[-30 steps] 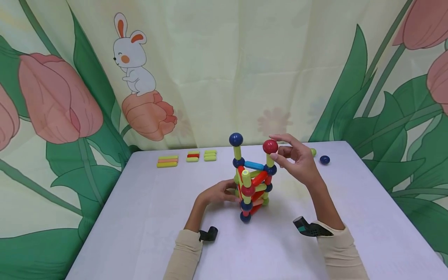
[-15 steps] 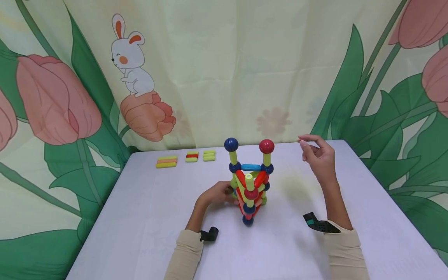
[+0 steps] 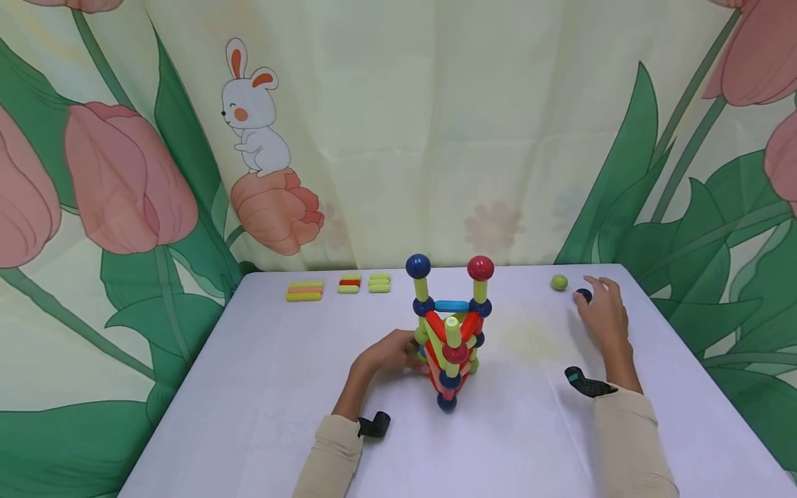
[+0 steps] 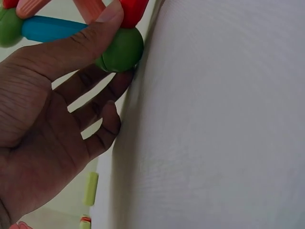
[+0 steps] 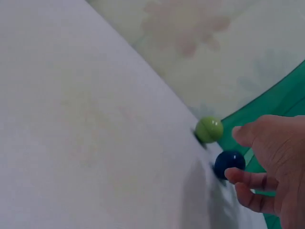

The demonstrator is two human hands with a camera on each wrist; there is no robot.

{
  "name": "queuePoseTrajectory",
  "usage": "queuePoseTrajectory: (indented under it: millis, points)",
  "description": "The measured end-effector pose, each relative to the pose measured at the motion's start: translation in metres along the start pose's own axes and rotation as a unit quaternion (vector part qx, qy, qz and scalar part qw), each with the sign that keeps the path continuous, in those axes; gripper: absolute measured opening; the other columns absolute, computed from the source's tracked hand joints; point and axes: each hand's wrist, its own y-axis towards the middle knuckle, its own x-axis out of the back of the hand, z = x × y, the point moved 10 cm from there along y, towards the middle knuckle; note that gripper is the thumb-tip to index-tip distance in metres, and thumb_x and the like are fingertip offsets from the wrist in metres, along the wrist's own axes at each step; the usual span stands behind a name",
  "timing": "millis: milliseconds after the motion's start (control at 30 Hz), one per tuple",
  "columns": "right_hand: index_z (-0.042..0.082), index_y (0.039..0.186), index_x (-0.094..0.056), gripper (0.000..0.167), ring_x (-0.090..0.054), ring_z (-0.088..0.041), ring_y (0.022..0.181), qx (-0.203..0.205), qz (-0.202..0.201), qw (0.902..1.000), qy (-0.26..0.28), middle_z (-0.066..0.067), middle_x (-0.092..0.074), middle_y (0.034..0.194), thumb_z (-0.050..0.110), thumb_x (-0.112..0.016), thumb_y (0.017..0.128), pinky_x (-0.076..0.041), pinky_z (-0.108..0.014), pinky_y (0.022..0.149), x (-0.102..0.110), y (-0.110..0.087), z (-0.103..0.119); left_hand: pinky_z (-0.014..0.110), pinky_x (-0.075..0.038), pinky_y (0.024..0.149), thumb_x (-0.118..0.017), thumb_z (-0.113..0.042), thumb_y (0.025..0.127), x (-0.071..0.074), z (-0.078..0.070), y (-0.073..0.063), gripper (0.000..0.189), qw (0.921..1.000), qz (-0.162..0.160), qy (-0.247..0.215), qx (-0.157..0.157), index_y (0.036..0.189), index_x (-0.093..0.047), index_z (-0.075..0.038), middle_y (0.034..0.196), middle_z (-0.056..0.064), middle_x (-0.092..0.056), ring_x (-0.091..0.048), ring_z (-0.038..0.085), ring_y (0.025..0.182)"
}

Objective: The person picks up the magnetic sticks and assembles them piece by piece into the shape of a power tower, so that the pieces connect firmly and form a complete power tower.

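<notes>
A tower of magnetic building sticks and balls stands mid-table, in red, yellow-green, blue and orange. On top, a dark blue ball and a red ball cap two upright sticks; the front stick has a bare top. My left hand grips the tower's lower left side. Its thumb lies against a green ball at a corner in the left wrist view, fingers behind. At the far right, my right hand reaches over a loose dark blue ball, thumb and fingers spread, one fingertip overlapping it.
A loose green ball lies left of the dark blue one, near the table's back edge. Short sticks lie in rows at the back left: yellow and orange ones, a red and yellow-green group, yellow-green ones. A printed curtain hangs behind.
My right hand has left the red ball on top of the tower and moved right to the loose dark blue ball. The tower has turned slightly in my left hand, which stays on it.
</notes>
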Motion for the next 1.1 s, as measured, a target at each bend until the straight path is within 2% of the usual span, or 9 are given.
queuePoseTrajectory:
  millis: [100,200,400,533,633,733,833,900,1100]
  points:
    - [-0.001,0.149,-0.032,0.057,-0.028,-0.057,0.135,0.007,0.064,0.9975,-0.029,-0.036,-0.022,0.151,0.023,-0.051,0.1,-0.028,-0.07,0.105,-0.019,0.006,-0.014,0.044,-0.045,0.105,-0.082,-0.02,0.079,-0.003,-0.002,0.0,0.054,0.9998,0.008,0.011,-0.011,0.129,-0.061,-0.026,0.118,-0.011,-0.067,-0.056,0.012,0.115]
    - [-0.002,0.147,-0.035,0.055,-0.03,-0.058,0.133,0.01,0.089,0.9954,-0.035,-0.037,-0.03,0.146,0.02,-0.051,0.099,-0.029,-0.07,0.104,-0.028,0.01,-0.023,0.046,-0.043,0.107,-0.083,-0.02,0.078,-0.006,-0.004,-0.001,0.057,0.9997,0.008,0.012,-0.018,0.129,-0.06,-0.027,0.118,-0.012,-0.067,-0.056,0.011,0.118]
    - [-0.003,0.138,-0.046,0.044,-0.038,-0.059,0.126,0.004,0.076,0.9965,-0.035,-0.038,-0.043,0.134,0.016,-0.052,0.099,-0.034,-0.07,0.1,-0.029,0.011,-0.028,0.045,-0.042,0.109,-0.084,-0.02,0.076,-0.007,-0.012,-0.004,0.057,0.9984,-0.007,0.032,-0.045,0.128,-0.061,-0.026,0.117,-0.012,-0.069,-0.059,0.007,0.114]
    - [-0.003,0.135,-0.048,0.043,-0.043,-0.057,0.122,0.001,0.051,0.9987,-0.002,-0.038,-0.046,0.131,0.017,-0.056,0.098,-0.039,-0.068,0.097,-0.022,0.005,-0.024,0.042,-0.045,0.106,-0.085,-0.024,0.076,-0.005,-0.013,-0.006,0.058,0.9977,-0.022,0.042,-0.049,0.128,-0.06,-0.028,0.118,-0.013,-0.068,-0.059,0.007,0.114]
    - [-0.002,0.132,-0.051,0.042,-0.053,-0.047,0.106,0.018,0.026,0.9984,0.047,-0.036,-0.049,0.129,0.019,-0.059,0.097,-0.051,-0.053,0.084,-0.014,-0.001,-0.012,0.042,-0.048,0.103,-0.086,-0.025,0.075,-0.002,-0.013,-0.008,0.06,0.9977,-0.042,0.04,-0.035,0.129,-0.06,-0.03,0.118,-0.013,-0.068,-0.059,0.009,0.114]
    - [0.002,0.131,-0.051,0.043,-0.057,-0.026,0.088,0.04,0.027,0.9936,0.102,-0.032,-0.051,0.129,0.026,-0.061,0.097,-0.051,-0.028,0.068,-0.005,-0.008,0.006,0.042,-0.049,0.101,-0.086,-0.027,0.074,0.002,-0.013,-0.01,0.062,0.9968,-0.063,0.044,-0.021,0.13,-0.059,-0.03,0.118,-0.012,-0.068,-0.06,0.011,0.113]
    - [0.005,0.134,-0.049,0.046,-0.06,-0.009,0.079,0.067,0.04,0.9814,0.175,-0.026,-0.052,0.128,0.031,-0.059,0.098,-0.05,-0.016,0.063,0.005,-0.018,0.034,0.043,-0.049,0.1,-0.086,-0.03,0.074,0.003,-0.015,-0.011,0.064,0.996,-0.077,0.046,-0.008,0.132,-0.057,-0.03,0.12,-0.01,-0.068,-0.061,0.013,0.115]
    - [0.004,0.136,-0.048,0.047,-0.061,-0.002,0.076,0.095,0.05,0.9663,0.234,-0.02,-0.053,0.122,0.03,-0.058,0.098,-0.052,-0.014,0.064,0.013,-0.026,0.06,0.044,-0.049,0.101,-0.086,-0.031,0.074,0.003,-0.015,-0.011,0.065,0.9959,-0.082,0.037,0.001,0.133,-0.056,-0.029,0.121,-0.009,-0.068,-0.061,0.015,0.117]
    - [0.003,0.134,-0.051,0.042,-0.063,-0.001,0.081,0.187,0.055,0.9183,0.345,0.005,-0.058,0.109,0.013,-0.063,0.095,-0.053,-0.014,0.068,0.051,-0.059,0.142,0.046,-0.049,0.1,-0.085,-0.031,0.075,-0.002,-0.018,-0.011,0.062,0.9955,-0.092,0.014,0.016,0.131,-0.057,-0.027,0.121,-0.007,-0.068,-0.061,0.017,0.116]
